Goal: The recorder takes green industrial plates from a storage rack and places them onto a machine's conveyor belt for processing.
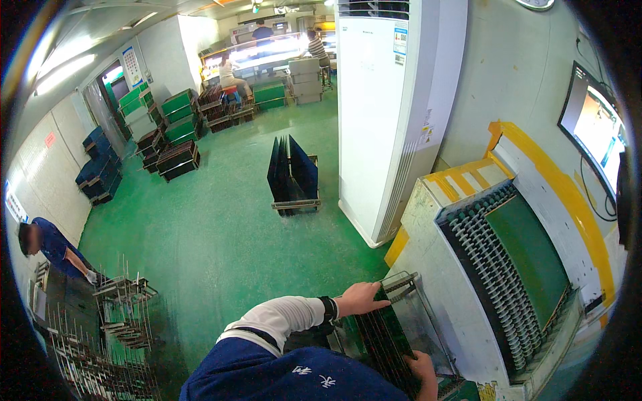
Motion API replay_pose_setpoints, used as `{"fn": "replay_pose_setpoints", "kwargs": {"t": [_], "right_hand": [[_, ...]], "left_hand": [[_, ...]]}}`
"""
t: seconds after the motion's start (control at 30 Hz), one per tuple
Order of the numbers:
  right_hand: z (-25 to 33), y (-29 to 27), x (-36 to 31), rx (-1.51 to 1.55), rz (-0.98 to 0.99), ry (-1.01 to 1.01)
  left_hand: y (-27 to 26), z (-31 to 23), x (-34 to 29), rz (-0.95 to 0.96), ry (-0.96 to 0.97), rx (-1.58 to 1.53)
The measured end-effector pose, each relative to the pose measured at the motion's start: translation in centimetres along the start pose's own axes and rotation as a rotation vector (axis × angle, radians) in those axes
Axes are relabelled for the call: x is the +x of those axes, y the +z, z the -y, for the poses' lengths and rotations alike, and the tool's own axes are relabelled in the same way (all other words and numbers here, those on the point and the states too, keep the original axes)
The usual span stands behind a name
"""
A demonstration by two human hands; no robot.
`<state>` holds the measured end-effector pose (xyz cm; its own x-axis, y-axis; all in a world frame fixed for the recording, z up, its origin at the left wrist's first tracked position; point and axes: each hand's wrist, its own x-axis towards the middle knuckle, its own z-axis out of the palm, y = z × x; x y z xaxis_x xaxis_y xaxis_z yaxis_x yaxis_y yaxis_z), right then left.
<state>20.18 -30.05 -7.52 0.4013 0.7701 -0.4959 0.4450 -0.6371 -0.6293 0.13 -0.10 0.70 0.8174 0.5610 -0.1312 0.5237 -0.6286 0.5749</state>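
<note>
Several thin dark boards (386, 337) stand on edge, packed close together, in a metal rack (401, 282) in front of my body. At the far end of the row, my left hand (363, 298) is closed over the boards' edge, a dark band round its wrist. My right hand (421, 373) grips the near end, its fingers curled at the boards. The lower parts of the boards and rack are hidden by my arm and blue top. Right beside the rack is a roller conveyor machine (491, 267), with a large green panel (528, 240) on its rollers.
A tall white air conditioner (374, 120) stands ahead. On the green floor sits a rack of dark panels (294, 177). Pin racks (127, 314) and a co-worker in blue (57, 247) are at left. Stacked green crates (180, 117) and seated people are farther back. A monitor (595, 127) hangs at right.
</note>
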Motion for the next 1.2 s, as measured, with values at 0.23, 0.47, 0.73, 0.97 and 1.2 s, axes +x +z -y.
{"fn": "replay_pose_setpoints", "kwargs": {"t": [0.23,0.47,0.73,0.97,1.2], "right_hand": [[0.1,0.0,0.0,0.005,-0.002,0.012],[1.3,-0.4,-0.4,0.02,0.006,-0.014],[0.2,0.0,0.0,-0.002,0.0,-0.017],[-1.4,0.5,0.6,0.041,0.003,-0.007],[1.0,-0.2,-0.3,0.018,0.001,0.011]], "left_hand": [[0.1,0.1,0.0,-0.001,0.001,-0.006],[0.4,0.5,0.2,0.017,-0.025,-0.008],[0.5,0.4,0.2,0.005,0.001,0.001],[0.1,0.0,0.1,0.024,-0.014,-0.011],[0.5,0.4,0.1,-0.007,-0.005,-0.005]]}}
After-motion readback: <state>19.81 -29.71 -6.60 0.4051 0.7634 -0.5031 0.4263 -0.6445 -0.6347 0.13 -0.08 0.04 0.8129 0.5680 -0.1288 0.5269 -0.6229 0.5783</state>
